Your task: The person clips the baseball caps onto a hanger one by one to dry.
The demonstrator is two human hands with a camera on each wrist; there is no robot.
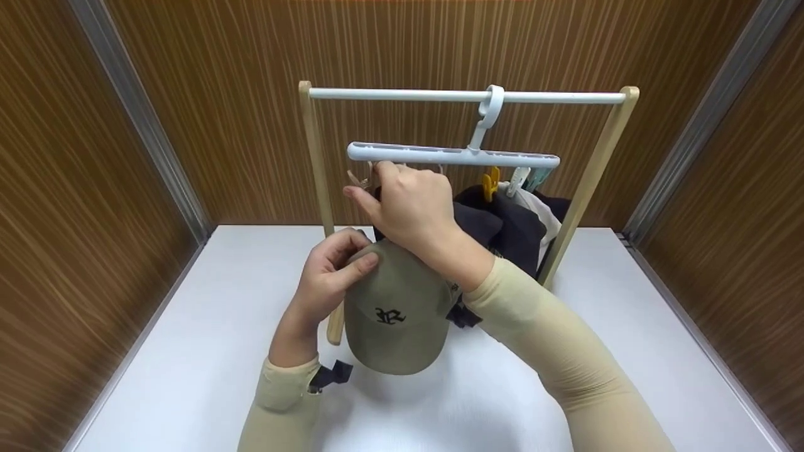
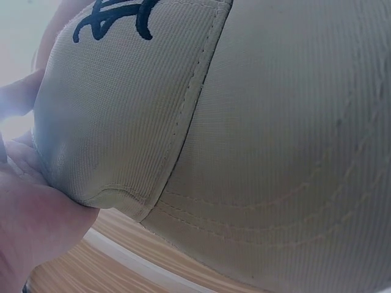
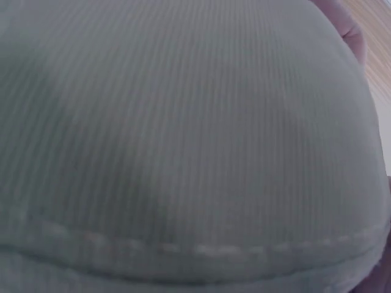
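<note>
An olive-beige baseball cap [image 1: 399, 282] with a dark embroidered letter on its front hangs below the left part of a white clip hanger [image 1: 414, 154]. My left hand [image 1: 330, 273] pinches the cap's upper left side, thumb in front and fingers behind. Over the cap's top, my right hand [image 1: 411, 204] reaches up and left to the hanger and holds a pale clip [image 1: 358, 179] by thumb and forefinger; its other fingers are partly hidden. The cap's panels [image 2: 275, 122] fill most of the left wrist view, and its ribbed cloth [image 3: 201, 134] nearly fills the right wrist view.
The hanger hooks onto the white bar [image 1: 402, 95] of a wooden-legged rack [image 1: 593, 182]. Dark caps [image 1: 512, 229] and a whitish one [image 1: 541, 213] hang on its right side, near yellow [image 1: 490, 184], white [image 1: 518, 181] and teal clips [image 1: 538, 179]. Below lies a white tabletop [image 1: 188, 351], with wood-grain walls around.
</note>
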